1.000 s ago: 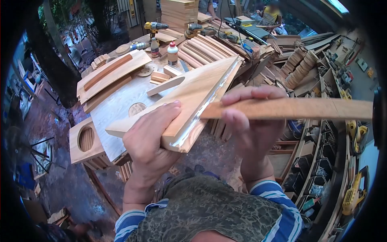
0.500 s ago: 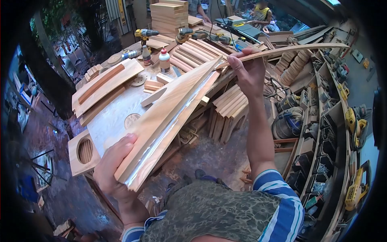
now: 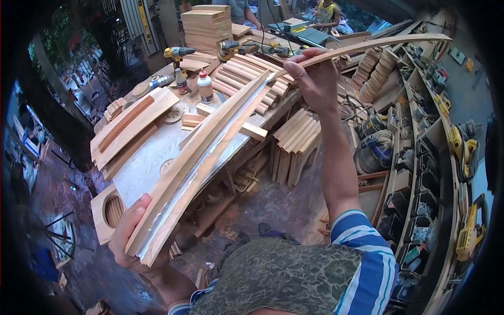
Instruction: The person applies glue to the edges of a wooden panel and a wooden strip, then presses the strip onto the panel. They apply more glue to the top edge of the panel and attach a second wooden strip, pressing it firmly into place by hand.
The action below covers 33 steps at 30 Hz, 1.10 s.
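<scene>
Long curved pale board (image 3: 205,157), glossy streak along its edge, slanting from near left to far right above the desk (image 3: 140,164). Near end clasped in left grip (image 3: 131,239); right grip (image 3: 315,79) pinching thin bent strip (image 3: 378,44).

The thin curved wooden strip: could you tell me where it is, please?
Head view, upper right: the right hand holds the thin strip by one end above the workbench.

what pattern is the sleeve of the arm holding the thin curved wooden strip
Blue and white stripes on that sleeve; head view shows it.
</scene>
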Tool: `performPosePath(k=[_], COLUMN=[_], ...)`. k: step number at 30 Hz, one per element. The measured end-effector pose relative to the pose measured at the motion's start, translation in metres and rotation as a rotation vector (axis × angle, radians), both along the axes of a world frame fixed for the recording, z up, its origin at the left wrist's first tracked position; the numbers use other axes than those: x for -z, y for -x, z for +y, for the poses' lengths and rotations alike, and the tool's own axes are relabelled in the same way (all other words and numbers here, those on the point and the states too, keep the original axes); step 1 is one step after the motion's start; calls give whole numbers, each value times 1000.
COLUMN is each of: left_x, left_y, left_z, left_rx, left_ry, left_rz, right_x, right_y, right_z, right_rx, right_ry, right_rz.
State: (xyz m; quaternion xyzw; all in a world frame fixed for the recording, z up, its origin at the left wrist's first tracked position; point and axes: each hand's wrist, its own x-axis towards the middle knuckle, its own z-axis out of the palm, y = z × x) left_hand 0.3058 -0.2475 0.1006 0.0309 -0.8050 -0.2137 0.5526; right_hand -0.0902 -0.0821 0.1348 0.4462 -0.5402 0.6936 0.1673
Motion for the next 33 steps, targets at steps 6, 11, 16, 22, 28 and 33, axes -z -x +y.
performPosePath(k=[6,11,16,22,28,33], left_x=[4,1,7,9,8,10], left_y=[2,-1,-7,-5,-18,-21], left_z=[1,-1,-7,1,-8,-10], left_rx=[34,11,16,18,133,93], left_ry=[-74,-43,5,-24,28,2], left_rz=[80,24,4,35,-95,-62], right_x=[-3,-5,-1,2,3,-5], right_y=[-5,-15,-18,-44,-90,-109], right_z=[-4,-6,-8,3,18,50], right_rx=[-47,-11,-50,-169,-74,-101], right_ry=[-11,-65,-93,-84,-191,-3], right_rz=[14,36,38,27,106,128])
